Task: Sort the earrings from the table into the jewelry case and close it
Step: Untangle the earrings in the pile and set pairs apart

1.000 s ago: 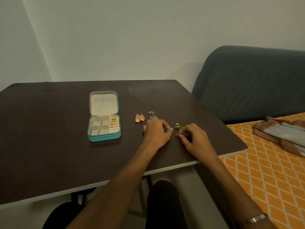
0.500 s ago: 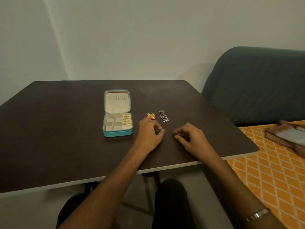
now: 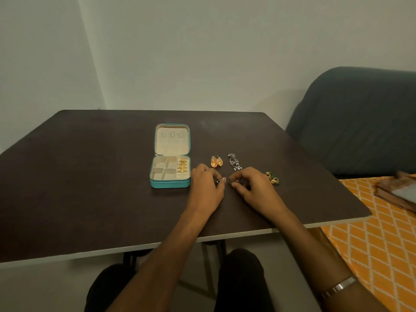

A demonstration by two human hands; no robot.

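The dark worktop [image 3: 90, 176] runs from a far edge near the wall to a pale near edge above the person's knees; its right corner juts toward an orange patterned bed cover [image 3: 371, 233] and a grey sofa back [image 3: 360, 120]. The left half of the worktop, left of the jewelry case [image 3: 170, 174], lies bare, as does the strip between the hands and the near edge. The left hand [image 3: 206, 188] rests on the worktop just right of the case, fingers curled, pinching a small silver earring [image 3: 221, 180] at its fingertips. The right hand [image 3: 254, 188] rests close beside it, fingers curled round a small dark piece [image 3: 231, 181] too small to identify. Behind the hands lie a gold pair of earrings [image 3: 216, 162] and a silver dangling pair [image 3: 234, 163]; a green and gold earring [image 3: 273, 177] lies just right of the right hand, partly hidden by it. The case stands open, lid tilted back, showing three small tabs. Its cream tray is divided into compartments; the right-hand strip holds gold earrings [image 3: 182, 166] in a row, their number hard to make out. A metal wristband [image 3: 340, 287] shows on the right forearm.
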